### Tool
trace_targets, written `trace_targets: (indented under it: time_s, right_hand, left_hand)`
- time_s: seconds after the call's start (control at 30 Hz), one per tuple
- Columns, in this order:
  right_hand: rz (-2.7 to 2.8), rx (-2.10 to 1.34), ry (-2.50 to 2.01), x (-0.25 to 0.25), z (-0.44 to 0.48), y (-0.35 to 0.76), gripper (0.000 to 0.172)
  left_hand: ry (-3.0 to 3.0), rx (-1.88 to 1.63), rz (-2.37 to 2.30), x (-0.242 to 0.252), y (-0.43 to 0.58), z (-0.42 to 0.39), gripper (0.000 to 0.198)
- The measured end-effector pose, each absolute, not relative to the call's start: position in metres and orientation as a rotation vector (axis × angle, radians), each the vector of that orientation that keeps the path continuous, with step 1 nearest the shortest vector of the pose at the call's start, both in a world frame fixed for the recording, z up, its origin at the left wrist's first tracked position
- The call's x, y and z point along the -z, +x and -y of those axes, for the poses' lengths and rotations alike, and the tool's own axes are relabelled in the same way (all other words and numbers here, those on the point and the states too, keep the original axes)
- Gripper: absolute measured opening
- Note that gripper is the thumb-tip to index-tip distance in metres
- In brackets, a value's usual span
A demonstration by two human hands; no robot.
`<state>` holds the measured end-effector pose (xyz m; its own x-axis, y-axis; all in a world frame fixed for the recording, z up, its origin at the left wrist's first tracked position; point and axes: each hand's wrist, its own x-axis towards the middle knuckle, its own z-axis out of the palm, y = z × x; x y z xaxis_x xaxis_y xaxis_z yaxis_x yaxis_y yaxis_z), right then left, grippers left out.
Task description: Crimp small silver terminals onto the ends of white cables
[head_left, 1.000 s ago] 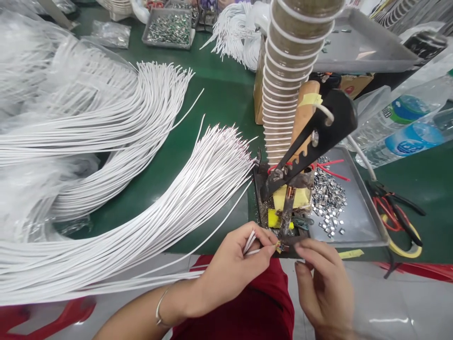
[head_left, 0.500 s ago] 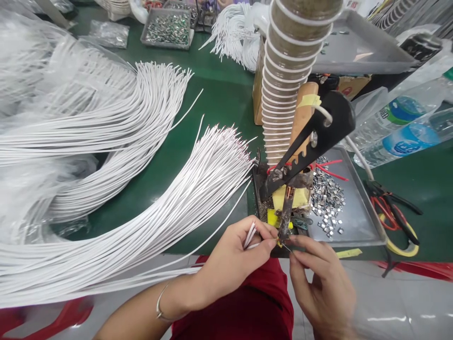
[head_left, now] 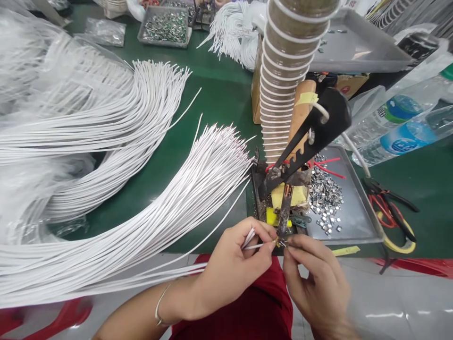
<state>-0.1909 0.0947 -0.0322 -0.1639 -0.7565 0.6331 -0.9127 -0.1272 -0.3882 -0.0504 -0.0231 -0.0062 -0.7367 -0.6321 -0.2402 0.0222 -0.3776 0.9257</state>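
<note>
My left hand [head_left: 233, 269] is closed around a few white wires [head_left: 255, 246], their ends pinched between thumb and forefinger. The tips reach the lower end of an upright, dark metal rod of what looks like a fixed soldering iron [head_left: 284, 217] with a wooden handle. From the other side, my right hand [head_left: 316, 278] pinches a small shiny metal piece [head_left: 283, 243] close against the wire ends. Its exact shape is too small to tell. A large bundle of white wires [head_left: 184, 189] with pinkish tips lies to the left.
Behind the iron stands a ribbed hose [head_left: 286, 71]. To the right is a metal tray [head_left: 357, 208] with many small metal pieces [head_left: 325, 198], then pliers [head_left: 392, 203] and water bottles [head_left: 406, 134]. More wires [head_left: 148, 104] and a tray of parts [head_left: 164, 28] lie farther back.
My right hand has moved slightly left, closer to my left fingertips. A thin strand that showed at its fingertips is now a small shiny piece by the iron. One wire shows straighter in my left hand.
</note>
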Motion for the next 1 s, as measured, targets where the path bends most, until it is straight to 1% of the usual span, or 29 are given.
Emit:
trace_targets:
  time_s: [0.13, 0.27, 0.33, 0.5, 0.67, 0.77, 0.87, 1.0]
  right_hand:
    - [2.008, -1.301, 1.915, 0.03, -0.097, -0.192, 0.025]
    - [2.015, -1.389, 1.922, 0.024, -0.098, -0.194, 0.028]
    - [2.012, -1.428, 1.926, 0.02, -0.097, -0.195, 0.027]
    - [2.146, -1.348, 2.044, 0.017, -0.096, -0.194, 0.02]
    - [2.248, -1.443, 2.185, 0.018, -0.096, -0.192, 0.017]
    - [2.243, -1.428, 2.219, 0.017, -0.096, -0.193, 0.015]
    - [2.262, -1.405, 2.192, 0.015, -0.096, -0.195, 0.008]
    - [2.21, -1.467, 2.151, 0.014, -0.095, -0.194, 0.006]
  left_hand:
    - [0.841, 2.107, 1.503, 0.01, -0.049, 0.02, 0.011]
    - [0.832, 2.03, 1.579, 0.015, -0.049, 0.017, 0.012]
    - [0.82, 1.995, 1.618, 0.016, -0.048, 0.014, 0.012]
    - [0.744, 1.996, 1.848, 0.022, -0.044, 0.007, 0.011]
    - [0.595, 1.81, 2.089, 0.029, -0.043, 0.005, 0.016]
    - [0.559, 1.833, 2.161, 0.028, -0.04, 0.009, 0.017]
    - [0.504, 1.905, 2.174, 0.024, -0.033, 0.013, 0.013]
    - [0.453, 1.98, 2.17, 0.02, -0.026, 0.017, 0.021]
